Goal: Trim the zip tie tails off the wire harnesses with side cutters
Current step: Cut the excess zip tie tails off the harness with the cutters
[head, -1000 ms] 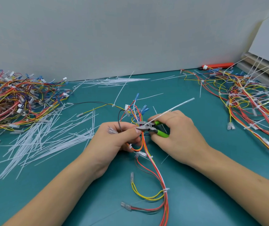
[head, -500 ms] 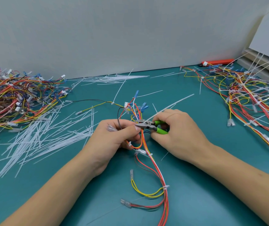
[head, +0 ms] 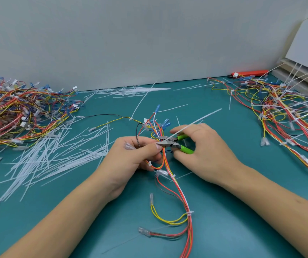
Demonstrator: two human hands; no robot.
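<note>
Broadly, progress: partway, by my reading of the mat [head: 233, 220].
Done so far: a wide scatter of cut tails [head: 56, 155] lies on the left, beside a heap of harnesses [head: 15, 112] at the far left that I take to be the finished ones.
Left to do: a second heap [head: 283, 110] at the right has many long white tails standing out of it, so a good share looks untrimmed.
Harness in hand: one wire harness [head: 175, 187] lies mid-mat between the forearms, its upper end lifted into the hands; lower ties on it look already short.
Left hand [head: 130, 159]: fingers curled round the upper wires, thumb pressing near the cutter's nose, holding the bundle steady.
Right hand [head: 205, 151]: fingers and thumb wrapped on the green handles of the side cutters [head: 170, 141], handles spread slightly apart.
Cutter jaws: set at the tie head; whether they have closed through it I cannot tell.
Current tail [head: 196, 121]: a long white strip, reaching up and right over the right hand's fingers, seemingly not yet fallen.
Change from earlier frames: both hands sit in much the same spot; the tail, raised a second ago, dropped lower half a second ago and now angles upward again, and the handles look a little wider apart.
</note>
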